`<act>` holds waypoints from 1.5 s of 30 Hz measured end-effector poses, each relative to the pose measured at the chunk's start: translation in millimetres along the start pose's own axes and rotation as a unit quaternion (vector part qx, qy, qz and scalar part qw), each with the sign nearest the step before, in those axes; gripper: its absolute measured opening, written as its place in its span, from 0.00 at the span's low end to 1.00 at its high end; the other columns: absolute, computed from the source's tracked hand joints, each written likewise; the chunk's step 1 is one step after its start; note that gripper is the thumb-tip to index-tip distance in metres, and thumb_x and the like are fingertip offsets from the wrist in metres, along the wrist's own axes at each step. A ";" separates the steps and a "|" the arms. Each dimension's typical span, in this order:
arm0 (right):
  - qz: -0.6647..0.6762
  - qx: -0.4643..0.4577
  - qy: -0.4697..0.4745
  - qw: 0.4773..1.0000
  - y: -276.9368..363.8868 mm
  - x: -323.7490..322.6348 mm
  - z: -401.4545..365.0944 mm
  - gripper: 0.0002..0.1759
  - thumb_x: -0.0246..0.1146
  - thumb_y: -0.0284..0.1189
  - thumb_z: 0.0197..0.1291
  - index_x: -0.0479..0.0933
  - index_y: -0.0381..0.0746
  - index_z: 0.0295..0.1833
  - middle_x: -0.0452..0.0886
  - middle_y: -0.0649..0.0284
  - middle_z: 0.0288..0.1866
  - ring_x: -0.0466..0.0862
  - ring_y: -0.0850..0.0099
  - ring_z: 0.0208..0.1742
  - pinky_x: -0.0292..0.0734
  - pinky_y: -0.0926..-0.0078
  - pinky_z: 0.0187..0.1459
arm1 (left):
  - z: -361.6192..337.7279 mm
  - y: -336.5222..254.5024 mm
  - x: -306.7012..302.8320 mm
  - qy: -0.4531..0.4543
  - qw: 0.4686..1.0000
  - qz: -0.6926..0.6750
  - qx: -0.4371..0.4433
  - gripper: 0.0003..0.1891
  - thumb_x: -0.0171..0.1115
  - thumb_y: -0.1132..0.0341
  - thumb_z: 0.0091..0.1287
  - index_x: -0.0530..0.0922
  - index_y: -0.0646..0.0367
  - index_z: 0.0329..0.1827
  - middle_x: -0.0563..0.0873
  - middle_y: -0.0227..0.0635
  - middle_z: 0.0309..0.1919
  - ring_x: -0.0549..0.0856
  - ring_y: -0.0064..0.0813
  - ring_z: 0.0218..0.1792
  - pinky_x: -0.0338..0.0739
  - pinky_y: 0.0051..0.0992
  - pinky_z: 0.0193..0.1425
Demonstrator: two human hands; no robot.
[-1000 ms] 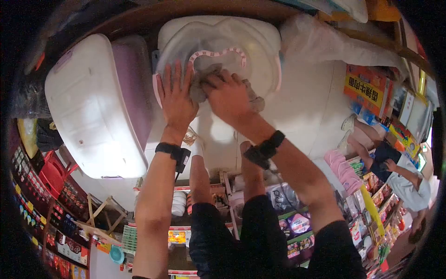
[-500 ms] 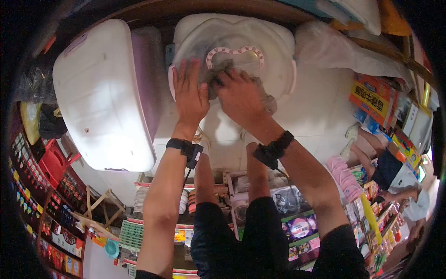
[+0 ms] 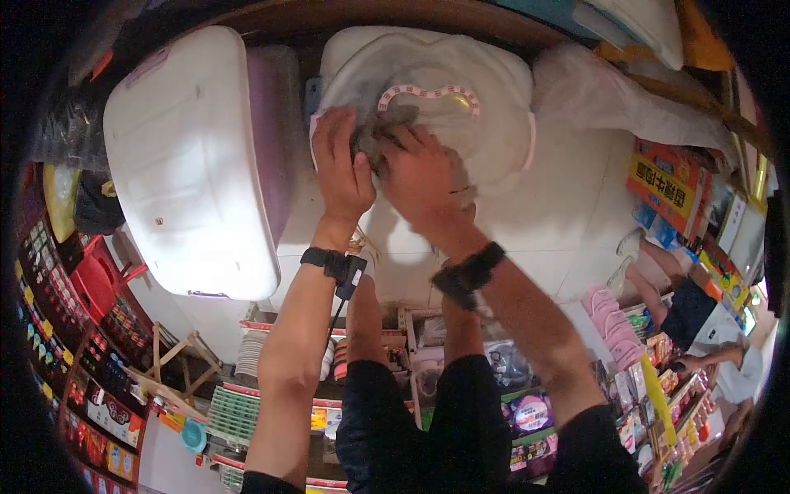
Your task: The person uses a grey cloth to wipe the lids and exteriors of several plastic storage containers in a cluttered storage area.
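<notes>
A whitish plastic box [image 3: 506,99] with a translucent rounded top and pink side edges stands in front of me. A curved pink-and-white patterned band [image 3: 428,90] marks its middle. My left hand [image 3: 341,169] lies with fingers stretched over the box's near left edge. A dark grey cloth [image 3: 401,115] is bunched under my right hand [image 3: 418,181], which presses it on the top with curled fingers. Part of the cloth is hidden by that hand. Both wrists wear black bands.
A large white-lidded storage box [image 3: 189,165] with purple sides stands to the left. Plastic wrapping [image 3: 609,99] and an orange carton [image 3: 662,181] are at the right. Shelves of goods [image 3: 527,416] lie behind me. Another person [image 3: 691,305] is at the far right.
My right hand has shifted slightly with the cloth on the box top. My left hand stays at the left edge. The whole view has moved a little.
</notes>
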State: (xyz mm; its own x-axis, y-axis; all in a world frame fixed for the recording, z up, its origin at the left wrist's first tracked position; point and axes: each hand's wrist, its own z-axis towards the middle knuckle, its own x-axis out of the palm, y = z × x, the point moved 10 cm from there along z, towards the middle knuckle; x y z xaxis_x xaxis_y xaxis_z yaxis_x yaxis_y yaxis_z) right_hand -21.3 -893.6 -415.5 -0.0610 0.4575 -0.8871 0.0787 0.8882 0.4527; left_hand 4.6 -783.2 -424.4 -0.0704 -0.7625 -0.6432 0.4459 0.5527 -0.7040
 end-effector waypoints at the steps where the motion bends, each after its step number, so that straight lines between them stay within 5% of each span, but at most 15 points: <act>1: 0.002 -0.001 0.002 1.000 5.8 3.9 1.9 0.17 0.68 0.30 0.54 0.87 0.43 0.50 0.84 0.60 0.52 0.80 0.56 0.56 0.79 0.55 0.58 | 0.5 2.8 -4.8 -0.021 1.000 -0.014 -0.011 0.28 0.44 0.57 0.79 0.71 0.68 0.73 0.75 0.56 0.69 0.71 0.59 0.72 0.59 0.53 0.81; 6: 0.020 -0.031 0.017 0.999 -3.0 0.8 -7.8 0.19 0.70 0.32 0.52 0.85 0.40 0.51 0.84 0.59 0.50 0.81 0.55 0.54 0.80 0.54 0.57 | -2.3 3.0 -25.1 -0.030 0.999 -0.017 -0.029 0.24 0.47 0.64 0.78 0.71 0.67 0.73 0.73 0.60 0.69 0.70 0.62 0.71 0.61 0.54 0.77; 9: 0.044 -0.027 0.054 0.997 -8.8 3.7 -5.4 0.20 0.71 0.33 0.52 0.85 0.40 0.51 0.84 0.59 0.52 0.80 0.54 0.56 0.79 0.53 0.59 | -17.8 16.9 -52.9 -0.060 0.979 0.155 -0.115 0.22 0.52 0.69 0.77 0.73 0.68 0.71 0.77 0.59 0.66 0.77 0.57 0.67 0.70 0.47 0.71; 11: 0.009 -0.080 0.025 0.996 14.0 5.5 -3.3 0.17 0.68 0.34 0.56 0.85 0.42 0.52 0.84 0.58 0.53 0.82 0.53 0.56 0.80 0.50 0.57 | -51.3 62.0 -32.6 0.042 0.910 -0.063 -0.407 0.21 0.59 0.70 0.77 0.75 0.69 0.70 0.86 0.54 0.59 0.87 0.45 0.56 0.79 0.35 0.60; 15: -0.113 -0.104 -0.023 0.988 42.1 19.3 31.1 0.17 0.65 0.34 0.60 0.85 0.44 0.54 0.83 0.55 0.57 0.82 0.50 0.58 0.80 0.47 0.57 | -61.6 85.2 -31.1 -0.046 0.936 -0.140 -0.321 0.22 0.64 0.68 0.76 0.76 0.70 0.69 0.90 0.48 0.51 0.89 0.31 0.45 0.81 0.27 0.48; 18: -0.028 0.012 -0.046 0.998 28.1 14.2 58.9 0.18 0.70 0.30 0.52 0.84 0.42 0.51 0.82 0.55 0.56 0.80 0.54 0.59 0.80 0.52 0.57 | -59.0 92.1 -27.0 -0.008 0.874 -0.231 -0.427 0.23 0.65 0.69 0.75 0.77 0.67 0.71 0.91 0.41 0.48 0.86 0.22 0.41 0.80 0.24 0.45; 20: -0.049 -0.005 -0.053 0.997 38.7 12.2 54.3 0.19 0.70 0.30 0.51 0.85 0.43 0.52 0.82 0.56 0.57 0.80 0.55 0.60 0.80 0.53 0.57 | -66.7 95.5 -23.4 -0.006 0.827 -0.276 -0.490 0.23 0.65 0.70 0.75 0.78 0.64 0.71 0.90 0.35 0.45 0.83 0.16 0.38 0.78 0.20 0.42; 23: -0.065 -0.095 -0.019 0.993 43.3 12.8 27.5 0.21 0.70 0.30 0.50 0.85 0.45 0.54 0.82 0.60 0.58 0.79 0.58 0.60 0.80 0.54 0.57 | -76.8 96.8 -19.5 -0.019 0.779 -0.355 -0.516 0.23 0.66 0.70 0.75 0.78 0.61 0.72 0.89 0.29 0.42 0.80 0.14 0.35 0.77 0.18 0.38; 24: -0.064 -0.174 0.024 0.982 51.7 17.5 14.6 0.23 0.70 0.30 0.49 0.85 0.46 0.55 0.81 0.62 0.58 0.79 0.59 0.60 0.80 0.55 0.57 | -77.5 100.4 -20.2 -0.025 0.779 -0.358 -0.515 0.23 0.66 0.70 0.75 0.78 0.61 0.72 0.89 0.29 0.42 0.80 0.14 0.35 0.77 0.18 0.38; 27: -0.079 -0.211 0.068 0.972 53.7 22.9 -9.7 0.23 0.70 0.30 0.49 0.86 0.49 0.55 0.81 0.65 0.59 0.78 0.60 0.60 0.78 0.57 0.59 | -77.7 103.2 -11.8 0.006 0.786 -0.352 -0.509 0.23 0.66 0.70 0.74 0.79 0.59 0.72 0.89 0.29 0.41 0.81 0.15 0.34 0.77 0.20 0.37; 35: -0.085 -0.230 0.115 0.963 18.7 -3.0 -42.8 0.24 0.69 0.33 0.53 0.85 0.52 0.59 0.78 0.64 0.64 0.75 0.58 0.64 0.76 0.56 0.64 | -71.9 99.6 -16.3 -0.012 0.844 -0.292 -0.450 0.22 0.65 0.71 0.74 0.77 0.62 0.70 0.87 0.32 0.38 0.81 0.17 0.35 0.76 0.22 0.37; 41: -0.076 -0.192 0.157 0.966 -89.0 -37.0 -84.7 0.28 0.71 0.36 0.53 0.83 0.56 0.63 0.77 0.63 0.67 0.76 0.56 0.64 0.76 0.52 0.66 | -74.4 98.5 -14.8 0.013 0.833 -0.283 -0.475 0.23 0.65 0.70 0.75 0.76 0.57 0.73 0.89 0.32 0.47 0.82 0.19 0.39 0.79 0.23 0.42; 44: -0.112 -0.167 0.162 0.966 -89.1 -31.2 -99.4 0.29 0.71 0.37 0.54 0.81 0.56 0.65 0.76 0.61 0.68 0.76 0.56 0.63 0.77 0.51 0.65 | -73.9 95.4 -12.0 0.002 0.804 -0.339 -0.489 0.23 0.64 0.71 0.75 0.76 0.57 0.73 0.89 0.33 0.48 0.84 0.21 0.42 0.80 0.24 0.43; 45: -0.104 -0.236 0.129 0.957 -58.5 -26.2 -99.3 0.29 0.69 0.37 0.56 0.81 0.57 0.66 0.76 0.61 0.69 0.76 0.56 0.63 0.77 0.50 0.65 | -69.9 92.9 -15.1 0.003 0.806 -0.336 -0.488 0.23 0.64 0.71 0.75 0.76 0.57 0.73 0.89 0.33 0.48 0.84 0.21 0.42 0.80 0.24 0.43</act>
State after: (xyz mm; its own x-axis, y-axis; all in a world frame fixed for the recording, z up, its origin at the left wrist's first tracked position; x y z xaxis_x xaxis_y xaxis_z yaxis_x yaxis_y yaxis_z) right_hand -123.1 -953.3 -409.8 -0.2754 0.2089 -0.9384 -0.4177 0.8531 0.3125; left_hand -15.3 -696.8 -501.1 -0.0087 -0.9998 -0.0180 -0.6081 0.0196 -0.7936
